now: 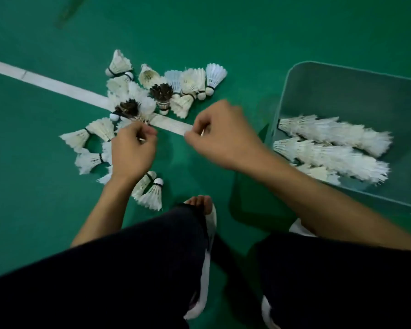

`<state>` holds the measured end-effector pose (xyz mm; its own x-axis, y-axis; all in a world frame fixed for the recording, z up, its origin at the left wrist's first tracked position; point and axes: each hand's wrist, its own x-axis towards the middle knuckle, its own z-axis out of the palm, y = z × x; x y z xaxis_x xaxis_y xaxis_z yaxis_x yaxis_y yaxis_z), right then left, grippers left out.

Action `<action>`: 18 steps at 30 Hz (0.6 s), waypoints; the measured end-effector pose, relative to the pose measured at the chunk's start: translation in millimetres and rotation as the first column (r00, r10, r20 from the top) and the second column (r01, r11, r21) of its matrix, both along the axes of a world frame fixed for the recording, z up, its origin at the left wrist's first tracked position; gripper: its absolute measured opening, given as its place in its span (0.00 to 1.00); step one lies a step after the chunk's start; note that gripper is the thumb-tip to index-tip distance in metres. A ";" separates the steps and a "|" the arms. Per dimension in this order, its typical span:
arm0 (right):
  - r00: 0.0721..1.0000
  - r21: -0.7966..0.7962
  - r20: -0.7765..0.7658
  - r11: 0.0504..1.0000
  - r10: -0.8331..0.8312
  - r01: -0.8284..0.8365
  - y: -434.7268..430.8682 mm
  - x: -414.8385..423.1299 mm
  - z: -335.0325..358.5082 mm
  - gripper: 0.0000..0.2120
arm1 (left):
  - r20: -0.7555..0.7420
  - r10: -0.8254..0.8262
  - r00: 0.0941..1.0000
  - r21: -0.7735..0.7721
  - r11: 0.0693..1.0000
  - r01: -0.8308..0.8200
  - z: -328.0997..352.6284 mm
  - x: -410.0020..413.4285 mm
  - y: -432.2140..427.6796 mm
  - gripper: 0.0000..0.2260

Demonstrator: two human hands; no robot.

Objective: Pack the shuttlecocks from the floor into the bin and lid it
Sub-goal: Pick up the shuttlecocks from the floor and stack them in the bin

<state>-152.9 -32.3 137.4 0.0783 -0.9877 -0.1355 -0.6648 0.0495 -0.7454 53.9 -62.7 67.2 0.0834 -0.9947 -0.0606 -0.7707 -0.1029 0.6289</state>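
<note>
Several white feather shuttlecocks [190,81] lie scattered on the green floor ahead of me, and two dark-feathered ones [161,92] sit among them. My left hand [133,153] reaches into the left of the pile, its curled fingertips pinching the base of a dark-feathered shuttlecock [128,108]. More white ones lie around that wrist [150,192]. My right hand [223,136] hovers over the floor between pile and bin, fingers curled, with nothing visible in it. The translucent grey bin [281,91] stands at the right and holds stacked rows of shuttlecocks [330,148]. No lid is in view.
A white court line [57,85] runs diagonally under the pile. My bare toes in a white sandal [203,205] stand just behind the hands, and my dark-trousered knees fill the bottom of the view. The bin's near left corner is close to my right forearm.
</note>
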 end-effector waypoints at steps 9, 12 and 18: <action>0.586 0.206 -0.122 0.598 0.801 -0.775 20.8 80.4 -96.0 0.24 | 0.302 -0.079 0.950 0.325 0.945 -0.025 -32.2 81.6 21.7 0.04; 0.417 0.243 -0.370 0.519 0.830 -0.819 29.8 105.2 -100.8 0.25 | 0.421 -0.266 0.867 0.462 0.885 0.047 -40.2 68.1 25.5 0.11; 0.433 0.165 -0.585 0.623 0.686 -0.764 47.5 121.0 -101.9 0.17 | 0.509 -0.170 0.844 0.422 0.904 -0.072 -48.4 52.8 27.5 0.09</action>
